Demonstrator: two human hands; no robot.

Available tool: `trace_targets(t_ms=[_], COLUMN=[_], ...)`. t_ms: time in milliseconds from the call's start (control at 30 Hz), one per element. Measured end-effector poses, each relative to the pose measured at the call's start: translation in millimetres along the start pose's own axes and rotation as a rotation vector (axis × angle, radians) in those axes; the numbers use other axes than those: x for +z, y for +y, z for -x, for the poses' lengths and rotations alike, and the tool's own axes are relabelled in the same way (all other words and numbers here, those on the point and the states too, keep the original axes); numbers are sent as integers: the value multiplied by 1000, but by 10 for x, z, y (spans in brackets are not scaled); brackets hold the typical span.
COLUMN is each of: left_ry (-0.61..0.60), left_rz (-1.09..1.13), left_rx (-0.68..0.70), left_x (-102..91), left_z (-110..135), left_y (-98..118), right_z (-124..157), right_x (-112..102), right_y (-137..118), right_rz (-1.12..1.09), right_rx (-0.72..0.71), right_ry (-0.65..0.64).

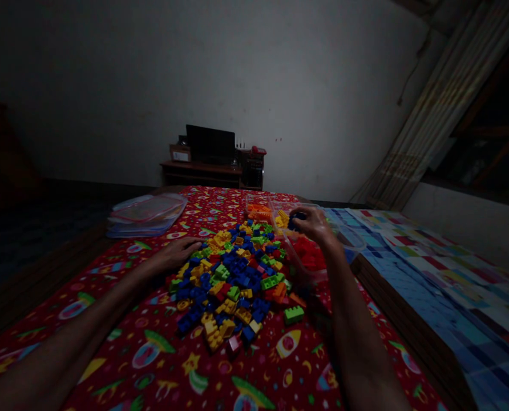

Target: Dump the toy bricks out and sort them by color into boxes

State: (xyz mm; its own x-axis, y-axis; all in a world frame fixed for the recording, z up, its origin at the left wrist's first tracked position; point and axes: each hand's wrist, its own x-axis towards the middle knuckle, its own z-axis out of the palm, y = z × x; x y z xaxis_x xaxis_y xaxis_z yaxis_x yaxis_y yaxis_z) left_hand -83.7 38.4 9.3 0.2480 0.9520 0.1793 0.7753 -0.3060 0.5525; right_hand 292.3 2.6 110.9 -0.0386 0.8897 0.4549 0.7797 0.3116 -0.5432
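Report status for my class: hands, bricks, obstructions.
Left hand at left edge of brick pile. Right hand at clear tubs, fingers on dark blue plastic, piece count unclear. Lone green brick apart, blocking neither hand.

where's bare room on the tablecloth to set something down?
Widest: tablecloth on the near side of the block pile, past the pink block. Also the far strip between the lids and the clear boxes. Crowded: the pile, left hand at its edge, and the boxes, right hand over them.
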Motion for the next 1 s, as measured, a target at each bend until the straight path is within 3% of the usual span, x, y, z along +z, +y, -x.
trace_targets(t_ms=[67,167,300,433,533,700,767,867,1000], left_ry=[2,9,16,17,19,7,7,11,14], left_rz=[10,18,22,29,34,14,12,1,-27], left_rx=[2,3,-7,-14,-10,-8,1,15,14], left_x=[1,9,15,8,13,39,42,41,46], left_z=[3,4,2,-2,-11,-33,-33,-27,-26], left_y=[8,13,17,24,13,-43,-51,-39,-28], right_z=[20,78,174,165,82,141,256,426,535], right_x=[-234,-456,-506,-420,-246,311,562,887,1137], right_y=[168,483,786,682,323,-418,-627,-775,-756], right_rz=[142,340,460,428,332,-10,-12,83,243], right_rx=[78,205,335,299,169,-263,-446,-644,-676], right_ry=[179,332,328,284,241,-270,-378,-502,-527])
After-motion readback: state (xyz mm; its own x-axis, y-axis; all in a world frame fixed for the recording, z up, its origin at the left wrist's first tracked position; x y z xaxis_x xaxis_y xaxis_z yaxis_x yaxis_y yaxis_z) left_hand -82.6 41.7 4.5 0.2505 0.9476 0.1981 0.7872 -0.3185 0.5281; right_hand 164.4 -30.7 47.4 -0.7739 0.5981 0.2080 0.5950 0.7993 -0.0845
